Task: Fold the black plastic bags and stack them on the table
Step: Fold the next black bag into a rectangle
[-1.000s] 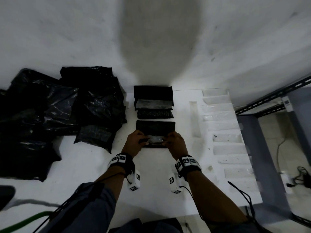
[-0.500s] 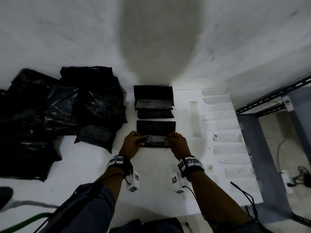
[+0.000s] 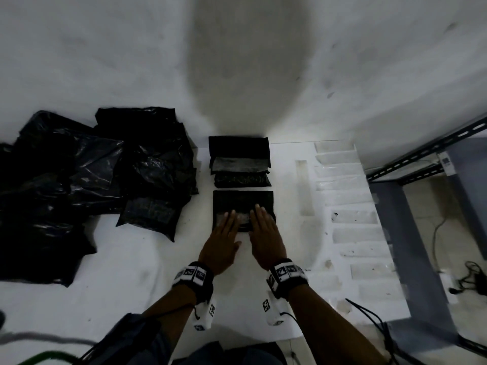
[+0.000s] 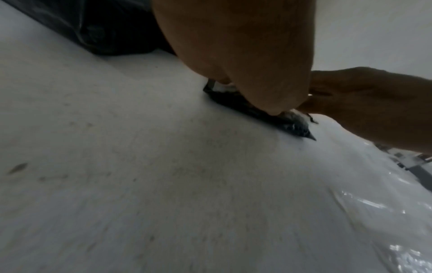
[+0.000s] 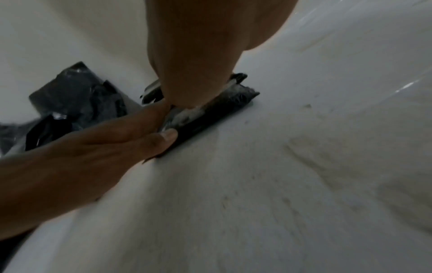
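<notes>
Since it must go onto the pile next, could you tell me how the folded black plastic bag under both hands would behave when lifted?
The folded black plastic bag is probably floppy and light: thin, glossy film. Both flat hands, left hand and right hand, press it, so it may spring open once released. It likely slides easily on the smooth white table.

The right hand pressed down on a folded black bag lying on the white table. The left hand lay flat beside it, fingers straight, touching the bag. Crumpled black bags sat behind.
</notes>
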